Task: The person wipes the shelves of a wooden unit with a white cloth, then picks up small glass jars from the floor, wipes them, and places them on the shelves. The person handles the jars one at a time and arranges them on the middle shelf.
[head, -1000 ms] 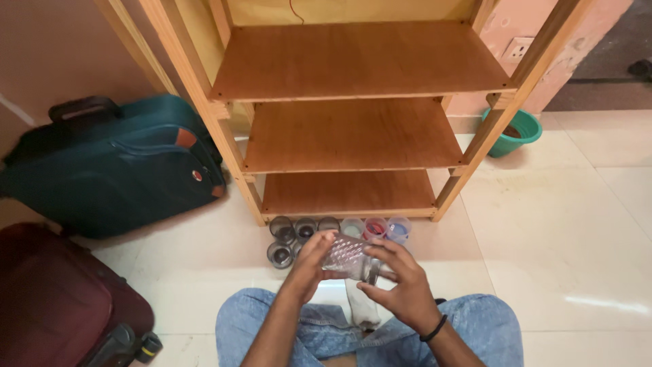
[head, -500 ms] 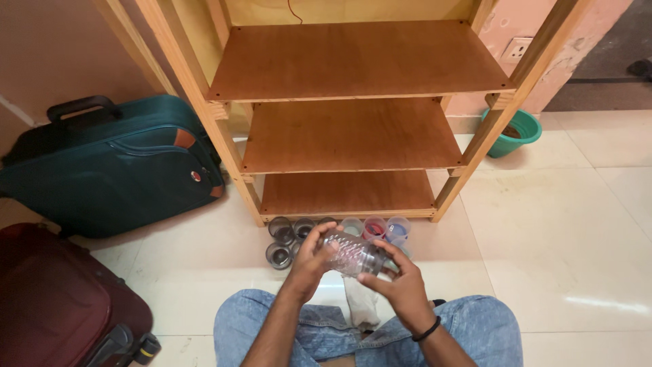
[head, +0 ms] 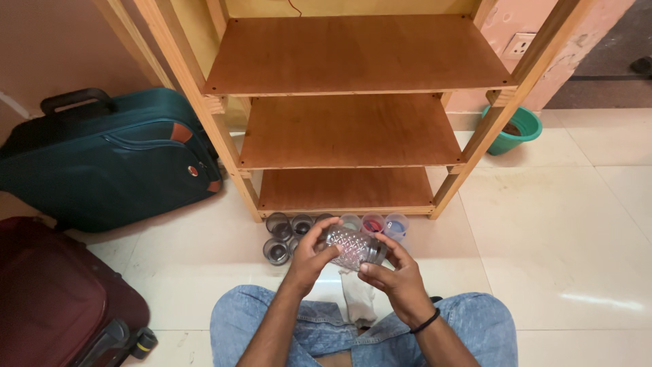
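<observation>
Glasses (head: pixel 339 226) before shelf (head: pixel 346 129); suitcases (head: pixel 109 160) left

Blue jeans (head: pixel 468 326), black wristband (head: pixel 426 321) (perhaps elastic)

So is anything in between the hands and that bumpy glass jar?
No. Both hands already hold the clear patterned jar directly: the left hand cups its base end, and the right hand grips the mouth end. A white cloth hangs below it.
</observation>
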